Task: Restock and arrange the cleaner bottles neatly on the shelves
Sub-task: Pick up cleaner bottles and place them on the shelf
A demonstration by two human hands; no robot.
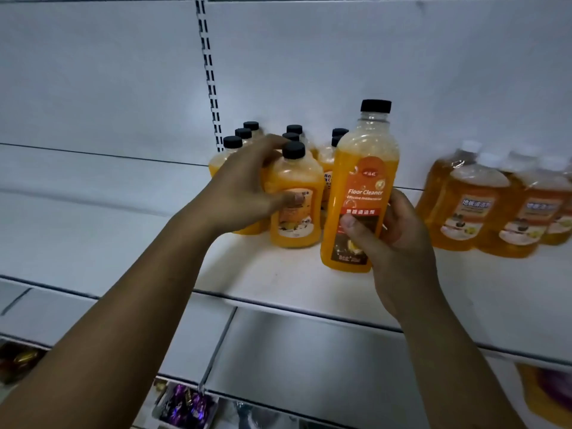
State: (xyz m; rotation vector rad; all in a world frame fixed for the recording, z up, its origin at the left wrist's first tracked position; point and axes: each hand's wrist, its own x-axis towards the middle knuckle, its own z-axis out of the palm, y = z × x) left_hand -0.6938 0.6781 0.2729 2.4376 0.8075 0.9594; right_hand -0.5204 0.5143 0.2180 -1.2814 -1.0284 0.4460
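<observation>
My right hand (pixel 393 239) grips the lower part of an orange Floor Cleaner bottle (pixel 362 178) with a black cap, held upright at the front of the white shelf (pixel 278 274). To its left stands a cluster of several matching black-capped orange bottles (pixel 325 159). My left hand (pixel 247 187) wraps around the front bottle of that cluster (pixel 297 212), thumb on its label and fingers behind its neck. At the far right, several amber cleaner bottles with white caps (pixel 483 205) stand in rows.
The white back panel has a slotted upright (pixel 209 72) behind the cluster. The shelf stretches bare to the left (pixel 93 212). Below, a lower shelf holds purple packaged goods (pixel 185 404) and dark items at the far left (pixel 18 360).
</observation>
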